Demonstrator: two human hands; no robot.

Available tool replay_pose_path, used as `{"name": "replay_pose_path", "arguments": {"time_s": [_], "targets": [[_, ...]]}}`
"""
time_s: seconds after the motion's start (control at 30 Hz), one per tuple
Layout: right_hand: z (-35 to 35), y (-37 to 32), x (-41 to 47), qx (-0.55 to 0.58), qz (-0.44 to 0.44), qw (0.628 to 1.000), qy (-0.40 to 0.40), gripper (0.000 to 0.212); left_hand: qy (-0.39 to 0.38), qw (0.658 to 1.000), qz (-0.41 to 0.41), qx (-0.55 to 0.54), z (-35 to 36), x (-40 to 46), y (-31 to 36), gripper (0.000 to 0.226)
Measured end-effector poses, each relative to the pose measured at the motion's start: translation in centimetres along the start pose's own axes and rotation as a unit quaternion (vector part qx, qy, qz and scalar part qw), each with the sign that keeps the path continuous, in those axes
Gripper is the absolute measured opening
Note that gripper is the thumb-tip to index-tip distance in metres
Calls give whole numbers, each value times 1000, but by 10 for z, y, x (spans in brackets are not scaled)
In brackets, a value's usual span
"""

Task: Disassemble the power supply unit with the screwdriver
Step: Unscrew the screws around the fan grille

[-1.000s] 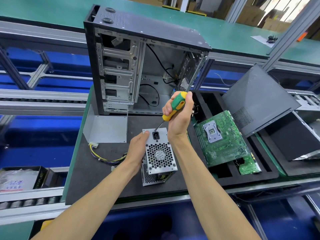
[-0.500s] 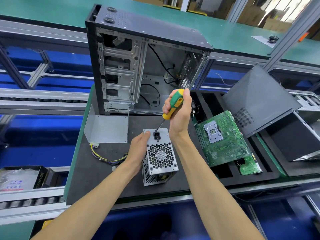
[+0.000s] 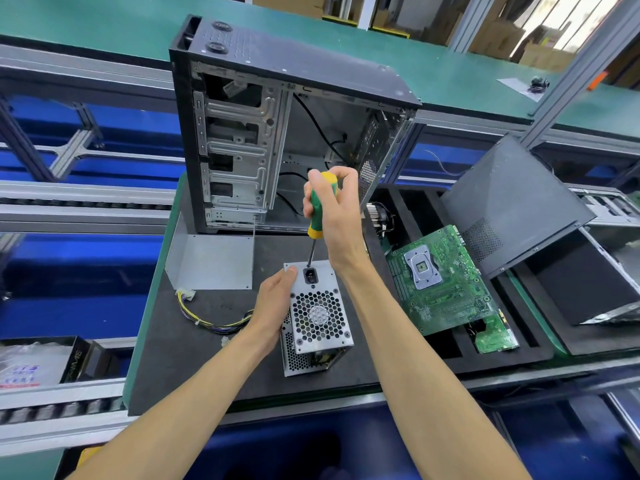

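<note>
Two hands work over a dark mat (image 3: 194, 368) at the near middle of the desk. PSU (image 3: 317, 317): a perforated grey metal box standing near the mat's near edge, its honeycomb fan grille and power socket facing up. Left hand (image 3: 273, 308): wrapped round the PSU's left side, thumb tip lying on the top face just left of the socket, the other fingers hidden behind the box. Right hand (image 3: 337, 211): clenched round the green-and-yellow handle of the screwdriver (image 3: 320, 209), fingers curled over the handle's top end, directly above the PSU's far edge. Shaft: runs down and slightly left from the handle, its tip meeting the top face at the far edge, just above the socket. Cables (image 3: 211, 318): a yellow and black bundle trailing left from the PSU across the mat, ending in a white plug. Case (image 3: 277, 133): open, upright at the mat's far edge, with a grey plate (image 3: 211, 261) leaning before it. Motherboard (image 3: 440, 278): green, resting tilted in a black foam tray (image 3: 502, 355) to the right, beside a black panel (image 3: 512, 206)
</note>
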State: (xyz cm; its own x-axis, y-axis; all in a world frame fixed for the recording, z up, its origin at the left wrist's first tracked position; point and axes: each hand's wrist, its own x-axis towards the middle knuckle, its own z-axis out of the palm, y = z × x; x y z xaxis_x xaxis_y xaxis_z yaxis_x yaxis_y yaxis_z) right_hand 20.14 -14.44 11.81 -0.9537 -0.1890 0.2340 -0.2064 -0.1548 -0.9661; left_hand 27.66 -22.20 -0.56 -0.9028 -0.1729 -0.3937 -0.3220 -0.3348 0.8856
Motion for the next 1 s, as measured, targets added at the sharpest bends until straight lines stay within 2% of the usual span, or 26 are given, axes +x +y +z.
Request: {"name": "replay_pose_path", "arguments": {"time_s": [0.07,0.13,0.27,0.4,0.6,0.67,0.77,0.93,1.0], "targets": [[0,0,-1,-22,-4,1000,5,17,0,1000,2,2,1,0,0,34],[-1,1,-1,-34,-4,999,15,23,0,1000,2,1,1,-1,1,34],[-2,3,-1,19,-8,999,34,34,0,1000,2,0,1,-2,2,33],[-2,4,-3,48,-8,998,49,22,2,1000,4,1,2,-3,2,33],[-3,8,-3,7,-5,997,72,19,4,1000,10,-1,3,-4,3,33],[-4,6,-2,1,0,998,64,27,3,1000,8,0,3,-5,3,33],[-4,4,-1,50,-6,997,51,35,2,1000,4,-2,3,-6,3,33],[-2,3,-3,42,-10,997,58,20,5,1000,5,4,3,-6,4,34],[-2,3,-4,17,-20,997,69,22,3,1000,6,6,2,-6,4,34]]}}
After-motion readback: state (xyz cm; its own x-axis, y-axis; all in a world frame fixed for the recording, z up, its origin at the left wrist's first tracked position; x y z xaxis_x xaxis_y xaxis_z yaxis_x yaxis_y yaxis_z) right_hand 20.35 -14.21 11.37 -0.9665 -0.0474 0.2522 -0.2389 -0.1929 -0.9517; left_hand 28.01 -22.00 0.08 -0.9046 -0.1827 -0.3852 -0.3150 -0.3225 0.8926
